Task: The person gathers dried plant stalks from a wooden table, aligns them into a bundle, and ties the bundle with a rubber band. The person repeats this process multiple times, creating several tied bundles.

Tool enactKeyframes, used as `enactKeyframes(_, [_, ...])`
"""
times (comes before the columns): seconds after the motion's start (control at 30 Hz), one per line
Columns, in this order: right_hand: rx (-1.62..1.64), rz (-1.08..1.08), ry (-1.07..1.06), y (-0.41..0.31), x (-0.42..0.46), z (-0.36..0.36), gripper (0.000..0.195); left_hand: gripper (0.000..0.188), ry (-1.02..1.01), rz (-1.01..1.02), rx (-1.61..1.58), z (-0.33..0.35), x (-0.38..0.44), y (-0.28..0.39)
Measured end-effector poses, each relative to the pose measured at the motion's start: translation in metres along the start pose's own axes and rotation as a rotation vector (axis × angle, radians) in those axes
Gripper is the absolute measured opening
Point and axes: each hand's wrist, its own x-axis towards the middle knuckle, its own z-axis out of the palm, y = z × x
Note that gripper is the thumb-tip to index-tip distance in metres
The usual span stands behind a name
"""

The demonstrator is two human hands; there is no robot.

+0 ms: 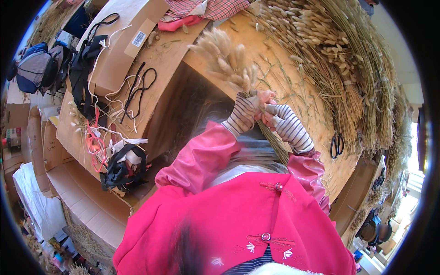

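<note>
A bunch of dried bunny-tail grass (228,60) with fluffy beige heads lies across both hands, heads up and to the left, stems down towards the right sleeve. My left hand (254,106), in a striped fingerless glove, is closed around the stems just below the heads. My right hand (275,115), in a matching glove, is against the same stems a little lower, its fingers meeting those of the left. What the fingertips pinch at the stems is too small to tell. Black-handled scissors (337,146) lie on the wooden table (319,127) to the right.
Large tied bundles of dried grass (330,62) fill the table's far right. A cardboard box (120,44), black straps (84,75), white cords and pink ties (96,142) lie on cardboard at the left. A checked cloth (220,8) is at the top. Loose stems litter the tabletop.
</note>
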Motion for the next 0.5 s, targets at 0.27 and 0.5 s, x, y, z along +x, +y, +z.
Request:
enactKeyframes(0.27, [-0.319, -0.266, 0.146, -0.012, -0.001, 0.007, 0.016, 0.051, 0.117, -0.008, 0.044, -0.004, 0.003, -0.002])
enactKeyframes(0.5, [-0.519, -0.241, 0.296, -0.008, -0.028, 0.001, 0.012, 0.054, 0.152, 0.051, 0.388, -0.003, 0.004, -0.001])
